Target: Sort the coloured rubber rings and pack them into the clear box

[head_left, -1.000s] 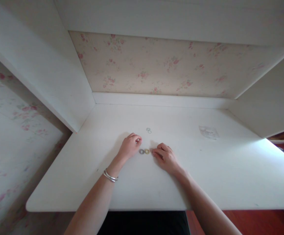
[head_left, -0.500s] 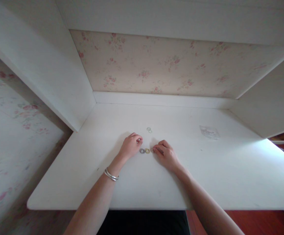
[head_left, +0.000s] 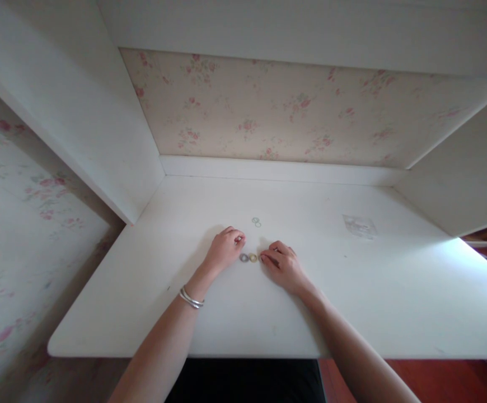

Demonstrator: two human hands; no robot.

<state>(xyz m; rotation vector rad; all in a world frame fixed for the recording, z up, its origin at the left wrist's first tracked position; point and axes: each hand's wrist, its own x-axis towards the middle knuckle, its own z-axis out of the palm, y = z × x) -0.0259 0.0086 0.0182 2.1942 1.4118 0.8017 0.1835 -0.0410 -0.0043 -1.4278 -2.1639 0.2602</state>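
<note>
A grey ring-shaped piece [head_left: 240,258] and a yellow ring-shaped piece [head_left: 250,258] lie side by side on the white desk, between my hands. My right hand [head_left: 286,267] is closed just right of the yellow piece. Its thumb and fingertips pinch the edge of a small ring [head_left: 261,258], mostly covered by the fingers. Up and left of the grey piece, my left hand [head_left: 225,246] rests with curled fingers; whatever it holds is too small to make out. Beyond the hands lie thin pale rings [head_left: 258,226], touching or overlapping.
A clear plastic bag [head_left: 359,226] lies flat on the desk [head_left: 394,302] to the right. White panels [head_left: 101,112] enclose the desk at left, right and above, with flowered wallpaper [head_left: 247,106] behind. The desk's front edge runs below my forearms.
My right fingertips have shifted very slightly and cover more of the small ring beside the yellow piece. My left hand and the other rings stay in place.
</note>
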